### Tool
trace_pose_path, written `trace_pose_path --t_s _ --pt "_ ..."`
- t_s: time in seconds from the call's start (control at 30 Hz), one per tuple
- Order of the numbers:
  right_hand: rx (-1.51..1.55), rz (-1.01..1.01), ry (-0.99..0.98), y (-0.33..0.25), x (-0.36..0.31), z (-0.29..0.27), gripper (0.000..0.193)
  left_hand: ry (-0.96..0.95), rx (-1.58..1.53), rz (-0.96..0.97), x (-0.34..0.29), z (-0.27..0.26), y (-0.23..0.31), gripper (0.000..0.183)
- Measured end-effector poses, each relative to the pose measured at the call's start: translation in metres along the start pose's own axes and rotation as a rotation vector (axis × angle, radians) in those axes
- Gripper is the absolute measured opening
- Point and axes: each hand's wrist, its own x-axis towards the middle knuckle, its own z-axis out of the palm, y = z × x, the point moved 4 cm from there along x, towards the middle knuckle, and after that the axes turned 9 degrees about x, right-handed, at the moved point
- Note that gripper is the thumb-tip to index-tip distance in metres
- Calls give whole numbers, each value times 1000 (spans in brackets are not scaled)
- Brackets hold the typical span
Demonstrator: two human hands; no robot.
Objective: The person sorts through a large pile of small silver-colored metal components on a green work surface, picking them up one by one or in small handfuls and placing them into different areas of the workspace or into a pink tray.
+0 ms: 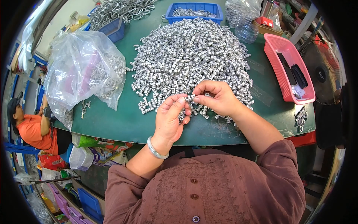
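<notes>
A small silvery metal fitting [190,98] is held between both hands at the near edge of a large pile of like fittings [194,56]. My right hand [219,98] pinches it between thumb and forefinger. My left hand [172,116], with a pale bangle on its wrist, grips its other end between thumb and forefinger. More small metal pieces [181,117] show in the curled fingers of my left hand; how many cannot be made out. A few loose fittings [146,106] lie on the green table left of my hands.
A clear plastic bag [80,67] of metal parts stands left on the green table [212,132]. Behind the pile is a blue tray [220,16]. On the right are a pink basket [270,48] and a fan [321,72]. Another person [33,128] is at far left.
</notes>
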Motion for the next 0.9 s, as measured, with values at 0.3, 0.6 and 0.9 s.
trace_pose_path --t_s 0.3,0.6,0.9 --pt "-253 -231 -215 -14 2 13 10 -47 -126 -85 2 -7 3 17" --pt "-361 -212 -159 -11 0 12 6 -175 -428 68 -23 -35 99 16" --pt "-451 -210 -86 -10 -2 5 7 189 280 815 -44 -80 326 10"
